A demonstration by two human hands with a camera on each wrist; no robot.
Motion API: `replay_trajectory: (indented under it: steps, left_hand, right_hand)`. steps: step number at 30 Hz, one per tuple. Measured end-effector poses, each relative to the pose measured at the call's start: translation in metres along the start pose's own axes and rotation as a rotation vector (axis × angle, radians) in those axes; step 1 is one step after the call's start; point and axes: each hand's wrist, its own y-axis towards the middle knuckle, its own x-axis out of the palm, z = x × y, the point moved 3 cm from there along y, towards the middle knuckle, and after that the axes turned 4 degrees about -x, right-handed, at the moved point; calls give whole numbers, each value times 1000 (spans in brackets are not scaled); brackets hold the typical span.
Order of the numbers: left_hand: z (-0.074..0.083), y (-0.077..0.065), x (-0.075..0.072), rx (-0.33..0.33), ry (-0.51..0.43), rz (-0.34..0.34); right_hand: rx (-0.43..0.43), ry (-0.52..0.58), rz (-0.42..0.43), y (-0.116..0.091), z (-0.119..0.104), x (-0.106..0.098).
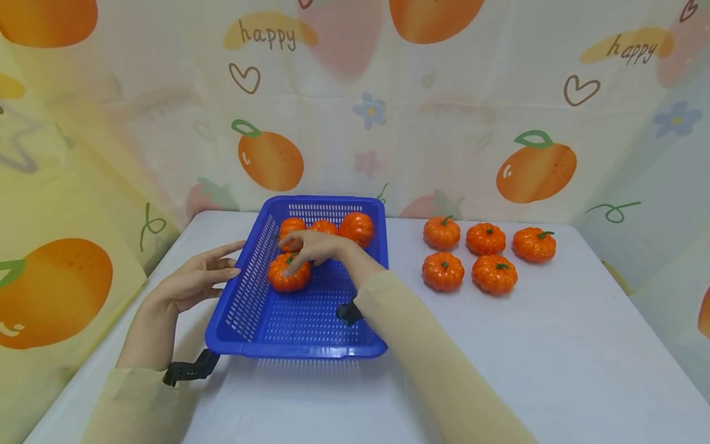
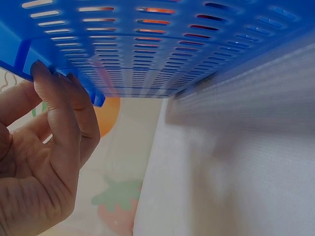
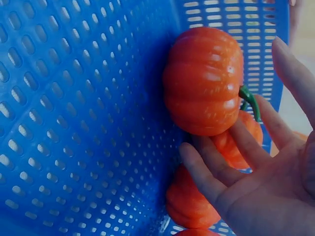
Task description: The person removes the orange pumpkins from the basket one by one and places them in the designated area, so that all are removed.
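Observation:
A small orange pumpkin [image 1: 289, 277] with a curved green stem lies in the blue plastic basket [image 1: 299, 351], against its left side. My right hand [image 1: 313, 245] reaches over it. In the right wrist view the fingers spread along one side of this pumpkin [image 3: 202, 81], and the thumb stands apart from it. Behind it, more pumpkins, among them a large glossy one [image 1: 357, 229], sit toward the basket's far end, partly hidden by the hand. At the basket's left rim, my left hand [image 1: 196, 279] holds on, its bent fingertips against the rim's underside in the left wrist view.
Several more orange pumpkins, such as the nearest one [image 1: 495, 275], stand in two loose rows on the white table [image 1: 499, 370] right of the basket. A patterned cloth [image 1: 421, 148] hangs behind the table. My right forearm crosses the basket's right rim.

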Motion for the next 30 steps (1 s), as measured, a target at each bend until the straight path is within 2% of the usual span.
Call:
replay_trajectory:
  steps: [5,8,12,22,25,30]
  left_hand:
    - [-1,1,-1,3,-2,-8]
    - [-2,1,-2,5,2,-9]
    - [-3,2,-2,3,8,-8]
    - [-2,3,0,4,1,-10]
    - [-2,3,0,3,2,-12]
    - [-1,3,-1,5,13,-8]
  right_hand:
    - [44,-19,-82,1,2,5]
    - [79,-53,-100,1,3,8]
    - [101,-88,-80,1,3,11]
    - [47,-260,-18,3,-1,15]
    - [40,-264,-7,2,-3,13]
    - [60,-159,2,-1,-5,6]
